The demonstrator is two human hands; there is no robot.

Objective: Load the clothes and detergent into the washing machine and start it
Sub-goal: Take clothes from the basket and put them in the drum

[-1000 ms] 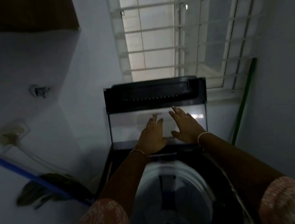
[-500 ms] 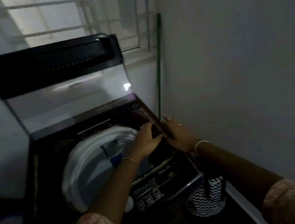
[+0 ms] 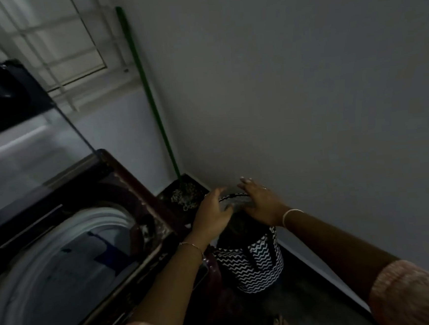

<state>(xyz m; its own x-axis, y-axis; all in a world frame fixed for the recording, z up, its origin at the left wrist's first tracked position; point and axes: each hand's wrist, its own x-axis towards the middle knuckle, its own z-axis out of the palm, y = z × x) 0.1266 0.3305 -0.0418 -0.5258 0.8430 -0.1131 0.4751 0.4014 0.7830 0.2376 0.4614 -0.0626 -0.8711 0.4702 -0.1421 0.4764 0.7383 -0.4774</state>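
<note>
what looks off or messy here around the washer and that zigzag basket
Nothing stands out. The dark top-loading washing machine has its lid up, as loading needs. The black-and-white zigzag laundry basket stands upright on the floor beside it, with the left hand and right hand open over its rim. The green-handled mop leans in the corner.

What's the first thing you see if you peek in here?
Two hands, the left hand and the right hand, reach down over a black-and-white zigzag basket on the floor by the wall. Left of it stands the washing machine with its lid up, and a green pole leans in the corner.
</note>
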